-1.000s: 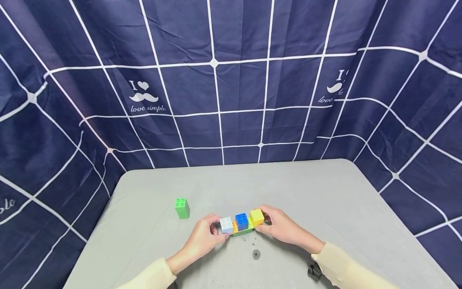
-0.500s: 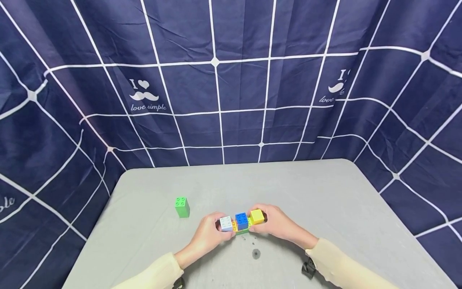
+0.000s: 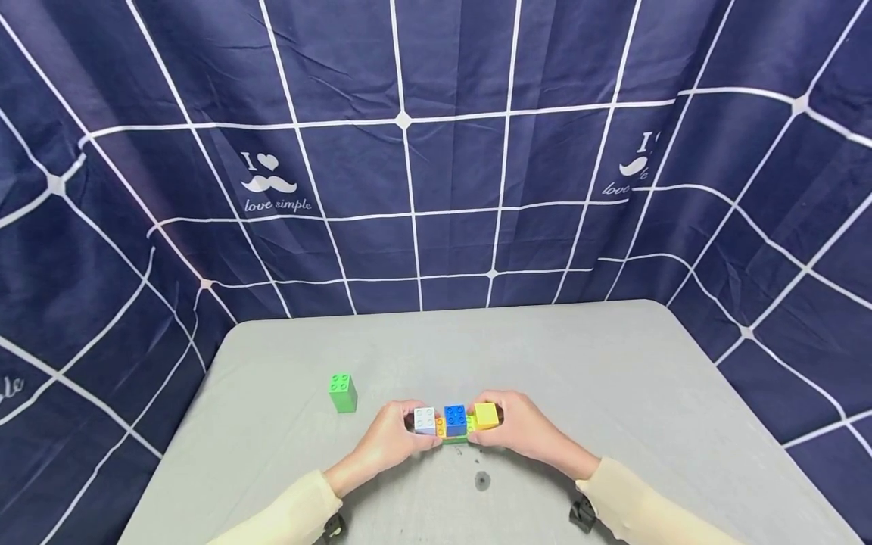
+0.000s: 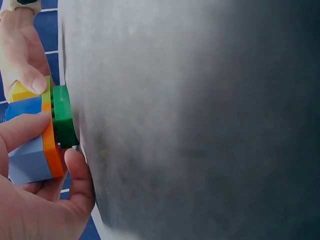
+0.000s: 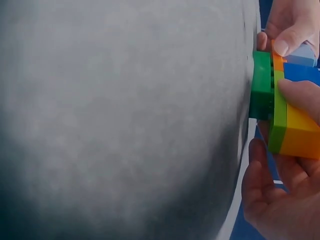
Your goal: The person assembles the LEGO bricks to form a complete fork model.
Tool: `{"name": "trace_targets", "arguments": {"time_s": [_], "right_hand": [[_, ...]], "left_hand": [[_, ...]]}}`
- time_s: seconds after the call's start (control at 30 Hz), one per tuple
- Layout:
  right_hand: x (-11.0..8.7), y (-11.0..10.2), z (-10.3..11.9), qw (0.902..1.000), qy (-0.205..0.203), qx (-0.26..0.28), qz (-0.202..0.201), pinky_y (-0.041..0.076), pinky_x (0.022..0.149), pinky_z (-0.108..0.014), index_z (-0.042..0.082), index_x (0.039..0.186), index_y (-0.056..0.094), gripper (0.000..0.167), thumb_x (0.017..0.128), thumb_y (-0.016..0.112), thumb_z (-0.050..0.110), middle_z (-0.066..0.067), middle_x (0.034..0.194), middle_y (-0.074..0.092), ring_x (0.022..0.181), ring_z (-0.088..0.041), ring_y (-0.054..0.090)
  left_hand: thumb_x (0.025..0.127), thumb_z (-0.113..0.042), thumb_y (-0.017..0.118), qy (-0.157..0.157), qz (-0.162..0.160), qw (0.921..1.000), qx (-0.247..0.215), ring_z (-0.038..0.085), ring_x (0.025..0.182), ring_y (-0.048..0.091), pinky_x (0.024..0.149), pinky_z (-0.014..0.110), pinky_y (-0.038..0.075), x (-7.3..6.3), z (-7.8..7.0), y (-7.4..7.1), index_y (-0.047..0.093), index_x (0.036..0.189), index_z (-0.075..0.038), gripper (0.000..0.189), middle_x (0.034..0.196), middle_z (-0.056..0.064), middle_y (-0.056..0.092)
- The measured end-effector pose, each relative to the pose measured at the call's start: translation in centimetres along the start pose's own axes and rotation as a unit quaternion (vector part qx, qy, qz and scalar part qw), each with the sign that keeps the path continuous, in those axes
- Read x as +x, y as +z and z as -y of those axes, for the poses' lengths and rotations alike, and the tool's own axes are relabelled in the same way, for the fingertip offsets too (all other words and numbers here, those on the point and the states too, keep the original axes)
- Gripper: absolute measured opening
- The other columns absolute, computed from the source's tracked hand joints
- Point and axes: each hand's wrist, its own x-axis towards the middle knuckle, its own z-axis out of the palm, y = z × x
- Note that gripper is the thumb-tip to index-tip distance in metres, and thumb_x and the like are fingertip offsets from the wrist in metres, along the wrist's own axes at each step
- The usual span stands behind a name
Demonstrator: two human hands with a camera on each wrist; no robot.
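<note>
A row of toy building bricks lies between my hands in the head view: a pale blue brick (image 3: 425, 421), a dark blue brick (image 3: 455, 420) and a yellow brick (image 3: 486, 415). They sit on an orange plate (image 4: 50, 150) and a lime green plate (image 5: 278, 117). Below these is a dark green brick (image 4: 65, 117); a narrow gap shows some of its studs. My left hand (image 3: 387, 439) grips the left end, thumb along the orange plate. At the yellow end, my right hand (image 3: 521, 430) pinches the lime plate and yellow brick. Fingers hide parts of both ends.
A tall bright green brick (image 3: 344, 393) stands upright on the grey table (image 3: 545, 356), left of the hands. A dark stain (image 3: 482, 481) marks the tabletop in front of them. Dark blue curtains (image 3: 450, 166) with white lines hang behind and at the sides.
Both hands have slid inward along the row, their thumbs now nearer its middle. The row has turned slightly, its right end now closer to level with the left. The tall green brick stays put.
</note>
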Motion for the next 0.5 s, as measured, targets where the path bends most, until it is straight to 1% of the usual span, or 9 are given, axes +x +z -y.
{"name": "trace_targets", "arguments": {"time_s": [0.13,0.27,0.37,0.5], "right_hand": [[-0.04,0.04,0.15,1.0,0.003,-0.001,-0.002,0.051,0.065,-0.028,0.017,0.104,0.078,0.03,0.08,0.095,0.016,0.004,0.091,0.07,0.078,-0.016,0.061],[0.0,0.11,0.27,1.0,0.003,-0.005,-0.006,0.052,0.065,-0.028,0.017,0.103,0.079,0.029,0.079,0.095,0.014,0.006,0.091,0.071,0.078,-0.014,0.061],[-0.01,0.14,0.32,0.9999,0.004,-0.009,-0.008,0.052,0.064,-0.028,0.017,0.102,0.079,0.028,0.079,0.095,0.014,0.007,0.089,0.071,0.076,-0.014,0.061],[-0.05,0.12,0.33,0.9999,0.007,-0.011,-0.007,0.051,0.063,-0.028,0.017,0.102,0.079,0.029,0.079,0.096,0.015,0.006,0.087,0.07,0.075,-0.013,0.061]], "left_hand": [[0.083,-0.005,0.094,0.006,0.007,1.0,-0.002,0.013,0.085,0.067,0.074,0.028,0.055,0.19,0.09,-0.04,0.081,0.109,-0.008,0.029,0.095,-0.005,0.076],[0.082,-0.003,0.094,0.012,0.008,0.9999,0.001,0.013,0.087,0.068,0.078,0.029,0.056,0.16,0.01,-0.03,0.08,0.109,-0.008,0.03,0.097,-0.005,0.077],[0.082,-0.002,0.094,0.012,0.009,0.9999,0.002,0.014,0.089,0.068,0.08,0.03,0.057,0.11,-0.07,-0.01,0.08,0.109,-0.008,0.031,0.098,-0.005,0.077],[0.082,-0.002,0.094,0.009,0.012,0.9999,-0.003,0.015,0.09,0.068,0.08,0.031,0.057,0.1,-0.12,-0.03,0.08,0.109,-0.009,0.03,0.099,-0.004,0.076]]}}
